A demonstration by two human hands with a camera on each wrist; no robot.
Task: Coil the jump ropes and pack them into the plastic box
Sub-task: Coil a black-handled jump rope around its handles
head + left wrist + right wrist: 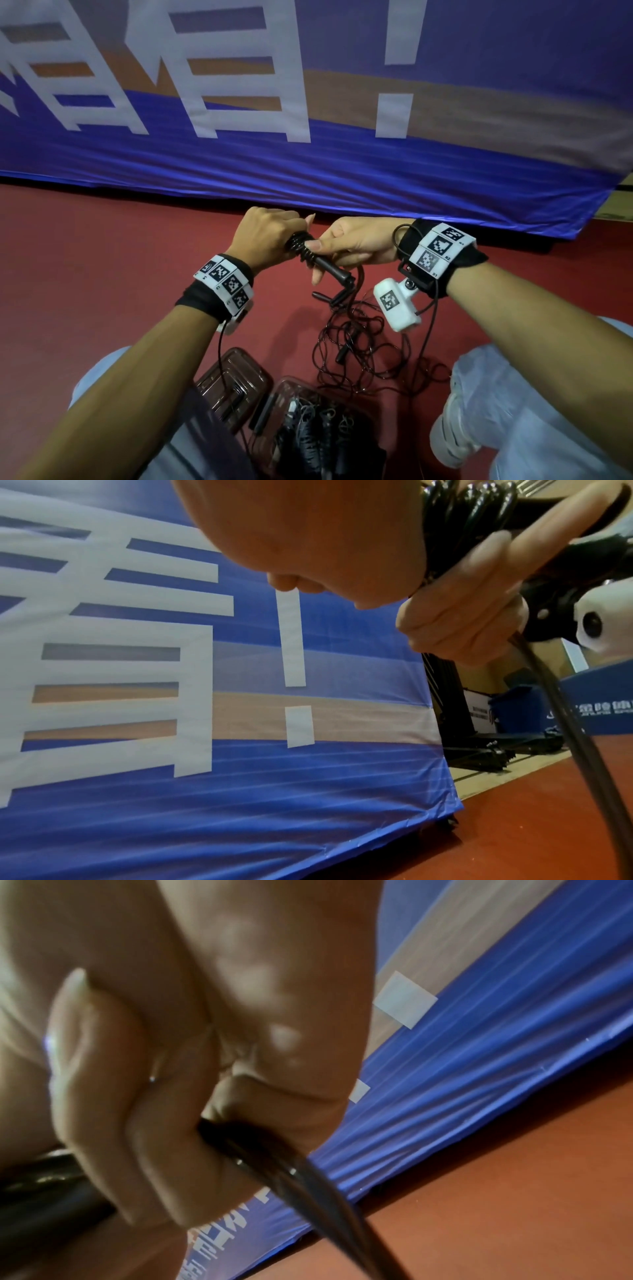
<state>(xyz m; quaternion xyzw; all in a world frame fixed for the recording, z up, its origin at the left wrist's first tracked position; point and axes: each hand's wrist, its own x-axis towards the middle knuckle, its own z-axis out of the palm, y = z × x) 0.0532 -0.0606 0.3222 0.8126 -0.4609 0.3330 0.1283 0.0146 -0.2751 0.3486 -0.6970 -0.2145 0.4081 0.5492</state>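
My left hand (270, 236) grips the far end of a black jump rope handle (325, 265) that has cord wound round it in tight turns (301, 248). My right hand (346, 246) curls round the same handle beside the turns and pinches the black cord (274, 1167), which runs down to a loose tangle of rope (363, 346) on the red floor. In the left wrist view the wound cord (469, 509) shows above the right hand's fingers (459, 615). A clear plastic box (308, 428) holding several coiled ropes stands near my knees, with its lid (229, 380) beside it.
A blue banner (308, 164) with white lettering hangs just beyond my hands, reaching the red floor (102, 274). My knees and a white shoe (455, 428) flank the box. Dark stands and a blue box (599, 704) sit past the banner's right edge.
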